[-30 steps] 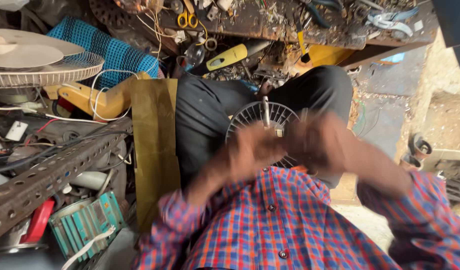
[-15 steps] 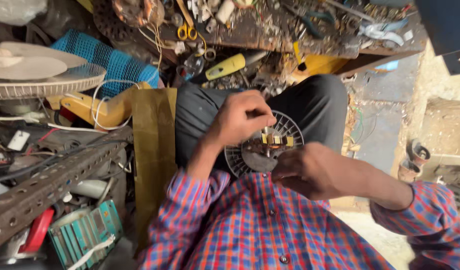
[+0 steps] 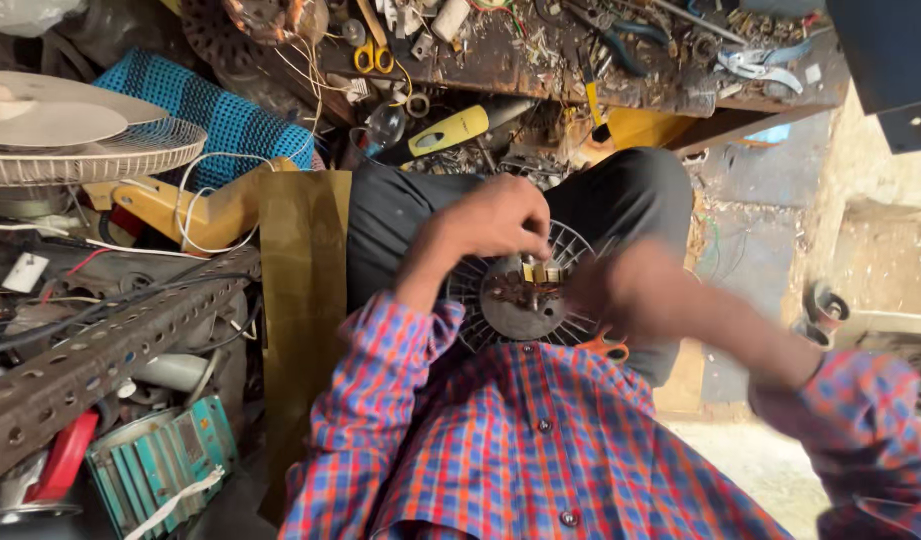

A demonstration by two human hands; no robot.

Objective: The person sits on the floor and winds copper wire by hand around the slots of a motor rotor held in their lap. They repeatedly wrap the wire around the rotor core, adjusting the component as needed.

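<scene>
A round fan motor (image 3: 521,305) with a white spoked grille (image 3: 581,250) around it rests on my lap, on black trousers. My left hand (image 3: 493,222) reaches down from the left, its fingertips pinched on a small yellow part (image 3: 541,272) on top of the motor. My right hand (image 3: 636,292) is blurred at the right edge of the grille; its grip cannot be made out. Orange scissor handles (image 3: 607,347) lie just below that hand. My checked shirt sleeves fill the bottom of the view.
A cluttered workbench (image 3: 541,75) with pliers, yellow scissors (image 3: 373,57) and scraps lies ahead. A yellow-handled tool (image 3: 451,130) sits below it. At left are a white fan (image 3: 81,150), blue fabric (image 3: 216,120), a perforated metal bar (image 3: 101,350) and a teal finned part (image 3: 161,460).
Both hands were blurred above the grille. The left hand has settled on top of the motor, and the right hand has shifted from the lower edge to the right side.
</scene>
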